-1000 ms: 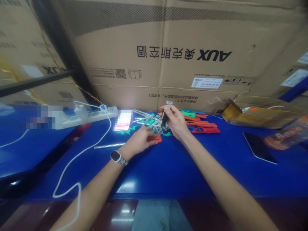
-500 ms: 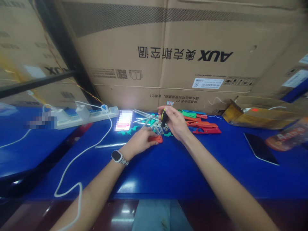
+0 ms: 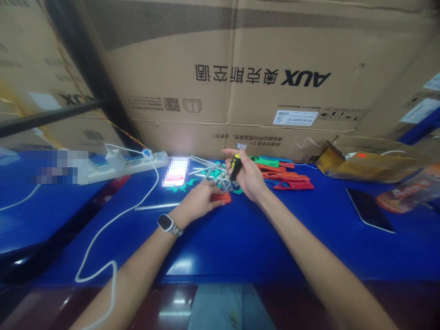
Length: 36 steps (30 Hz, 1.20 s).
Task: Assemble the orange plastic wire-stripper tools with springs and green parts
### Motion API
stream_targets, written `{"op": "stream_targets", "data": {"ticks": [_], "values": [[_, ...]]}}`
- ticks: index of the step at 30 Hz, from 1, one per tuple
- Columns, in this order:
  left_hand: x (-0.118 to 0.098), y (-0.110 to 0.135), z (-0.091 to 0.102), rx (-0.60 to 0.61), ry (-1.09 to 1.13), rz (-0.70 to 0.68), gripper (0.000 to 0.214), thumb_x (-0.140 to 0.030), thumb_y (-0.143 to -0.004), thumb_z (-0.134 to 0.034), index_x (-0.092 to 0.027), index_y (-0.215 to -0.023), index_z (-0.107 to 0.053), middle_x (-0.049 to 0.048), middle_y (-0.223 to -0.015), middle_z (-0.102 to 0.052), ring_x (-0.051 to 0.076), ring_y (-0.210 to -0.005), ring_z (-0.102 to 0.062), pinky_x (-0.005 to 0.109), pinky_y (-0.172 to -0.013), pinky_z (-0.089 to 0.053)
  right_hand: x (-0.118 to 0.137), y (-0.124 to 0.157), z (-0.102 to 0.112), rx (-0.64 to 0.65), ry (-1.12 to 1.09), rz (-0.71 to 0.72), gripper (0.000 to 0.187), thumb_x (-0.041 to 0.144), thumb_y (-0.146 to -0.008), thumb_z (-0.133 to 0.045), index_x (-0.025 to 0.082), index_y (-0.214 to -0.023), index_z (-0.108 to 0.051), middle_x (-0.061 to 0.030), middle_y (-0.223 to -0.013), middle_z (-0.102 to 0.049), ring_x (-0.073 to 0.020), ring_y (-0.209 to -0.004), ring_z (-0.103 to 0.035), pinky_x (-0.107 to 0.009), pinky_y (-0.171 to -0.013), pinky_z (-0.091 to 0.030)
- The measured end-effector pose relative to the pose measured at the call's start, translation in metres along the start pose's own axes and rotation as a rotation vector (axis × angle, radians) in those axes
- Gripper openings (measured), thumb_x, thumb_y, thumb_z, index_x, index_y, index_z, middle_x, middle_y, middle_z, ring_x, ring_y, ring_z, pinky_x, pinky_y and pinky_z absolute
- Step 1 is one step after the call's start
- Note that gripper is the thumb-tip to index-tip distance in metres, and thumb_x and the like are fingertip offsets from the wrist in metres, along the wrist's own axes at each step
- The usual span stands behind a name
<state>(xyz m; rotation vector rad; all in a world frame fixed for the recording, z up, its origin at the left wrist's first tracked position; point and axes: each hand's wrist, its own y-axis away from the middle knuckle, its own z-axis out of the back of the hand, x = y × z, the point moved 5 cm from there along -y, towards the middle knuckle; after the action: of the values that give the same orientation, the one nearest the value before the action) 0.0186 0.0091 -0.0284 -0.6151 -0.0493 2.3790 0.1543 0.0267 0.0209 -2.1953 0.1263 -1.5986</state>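
My right hand (image 3: 248,176) is closed around a small screwdriver (image 3: 235,166) with a black and yellow handle, held upright over the blue table (image 3: 240,238). My left hand (image 3: 201,200), with a watch (image 3: 167,224) on its wrist, presses down on a red plastic piece (image 3: 222,197), fingers curled over it. A heap of teal plastic parts and clear tubes (image 3: 209,173) lies just behind both hands.
Red and green plastic pieces (image 3: 285,176) lie right of my hands. A lit phone (image 3: 175,172), a power strip (image 3: 117,166) and a white cable (image 3: 103,238) are at the left. A dark phone (image 3: 369,210) and an open carton (image 3: 371,162) sit right. Big cardboard boxes (image 3: 261,78) wall the back.
My right hand has shifted slightly left and tilted the screwdriver, thumb now raised. My left hand stays on the red piece.
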Motion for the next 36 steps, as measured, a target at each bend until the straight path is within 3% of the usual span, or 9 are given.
{"op": "stream_targets", "data": {"ticks": [5, 10, 13, 16, 19, 22, 26, 31, 36], "values": [[0.001, 0.000, -0.001, 0.003, 0.023, 0.005, 0.027, -0.035, -0.087, -0.070, -0.019, -0.108, -0.075, 0.0088, -0.102, -0.065, 0.027, -0.097, -0.063, 0.039, -0.088, -0.050, 0.002, -0.001, 0.007, -0.070, 0.055, 0.103, 0.029, 0.050, -0.085, -0.071, 0.022, -0.083, -0.062, 0.0013, -0.083, -0.062, -0.0111, -0.072, -0.060, -0.027, -0.068, -0.051], [0.002, 0.000, -0.001, -0.010, -0.001, -0.013, 0.027, -0.035, -0.087, -0.070, -0.019, -0.109, -0.074, 0.0088, -0.101, -0.065, 0.027, -0.097, -0.062, 0.039, -0.088, -0.050, 0.004, -0.004, 0.007, -0.136, -0.030, 0.138, 0.039, 0.041, -0.074, -0.082, 0.022, -0.078, -0.049, 0.0022, -0.094, -0.066, -0.0096, -0.068, -0.067, -0.028, -0.070, -0.055], [0.002, 0.000, -0.001, -0.004, 0.007, -0.010, 0.027, -0.035, -0.087, -0.071, -0.018, -0.107, -0.074, 0.0089, -0.101, -0.065, 0.027, -0.097, -0.062, 0.039, -0.088, -0.050, 0.006, -0.003, 0.006, -0.150, -0.031, 0.155, 0.044, 0.039, -0.075, -0.082, 0.023, -0.078, -0.041, 0.0036, -0.085, -0.069, -0.0096, -0.059, -0.064, -0.029, -0.065, -0.055], [0.002, 0.000, -0.001, 0.000, 0.023, -0.003, 0.026, -0.035, -0.085, -0.073, -0.018, -0.106, -0.074, 0.0089, -0.102, -0.066, 0.027, -0.099, -0.062, 0.038, -0.088, -0.050, 0.005, -0.002, 0.007, -0.176, 0.017, 0.177, 0.046, 0.041, -0.078, -0.079, 0.025, -0.078, -0.037, 0.0089, -0.062, -0.060, -0.0086, -0.049, -0.054, -0.024, -0.053, -0.047], [0.002, -0.001, -0.001, 0.001, 0.021, -0.005, 0.026, -0.035, -0.086, -0.072, -0.019, -0.106, -0.074, 0.0087, -0.103, -0.066, 0.027, -0.100, -0.062, 0.039, -0.089, -0.051, 0.001, -0.001, 0.006, -0.134, 0.019, 0.126, 0.037, 0.058, -0.086, -0.065, 0.025, -0.086, -0.048, 0.0082, -0.059, -0.052, -0.0088, -0.050, -0.048, -0.023, -0.050, -0.041], [0.002, -0.001, -0.001, 0.001, 0.021, -0.006, 0.025, -0.035, -0.086, -0.072, -0.019, -0.106, -0.074, 0.0080, -0.102, -0.066, 0.027, -0.099, -0.062, 0.039, -0.088, -0.051, -0.001, 0.000, 0.005, -0.047, -0.001, 0.051, 0.044, 0.066, -0.089, -0.053, 0.025, -0.104, -0.061, 0.0031, -0.071, -0.057, -0.0113, -0.060, -0.053, -0.026, -0.056, -0.045], [0.002, 0.000, -0.001, -0.007, 0.028, 0.001, 0.026, -0.035, -0.085, -0.073, -0.020, -0.106, -0.074, 0.0080, -0.103, -0.066, 0.026, -0.099, -0.062, 0.039, -0.088, -0.051, 0.002, 0.002, 0.009, -0.053, 0.127, 0.075, 0.035, 0.058, -0.087, -0.063, 0.024, -0.096, -0.067, 0.0003, -0.082, -0.063, -0.0131, -0.071, -0.059, -0.029, -0.068, -0.050], [0.003, 0.000, -0.002, -0.004, 0.011, -0.007, 0.027, -0.034, -0.085, -0.073, -0.018, -0.107, -0.074, 0.0089, -0.104, -0.065, 0.027, -0.099, -0.063, 0.039, -0.088, -0.051, 0.008, 0.001, 0.010, -0.145, 0.142, 0.144, 0.032, 0.047, -0.079, -0.077, 0.022, -0.080, -0.056, 0.0026, -0.073, -0.066, -0.0117, -0.067, -0.062, -0.029, -0.070, -0.051], [0.003, -0.001, -0.001, 0.002, 0.009, -0.021, 0.025, -0.034, -0.087, -0.071, -0.019, -0.108, -0.073, 0.0091, -0.106, -0.066, 0.027, -0.101, -0.062, 0.039, -0.090, -0.051, 0.006, 0.007, 0.008, -0.191, 0.136, 0.153, 0.044, 0.049, -0.079, -0.077, 0.025, -0.080, -0.040, 0.0064, -0.067, -0.065, -0.0112, -0.056, -0.063, -0.027, -0.059, -0.053]]}}
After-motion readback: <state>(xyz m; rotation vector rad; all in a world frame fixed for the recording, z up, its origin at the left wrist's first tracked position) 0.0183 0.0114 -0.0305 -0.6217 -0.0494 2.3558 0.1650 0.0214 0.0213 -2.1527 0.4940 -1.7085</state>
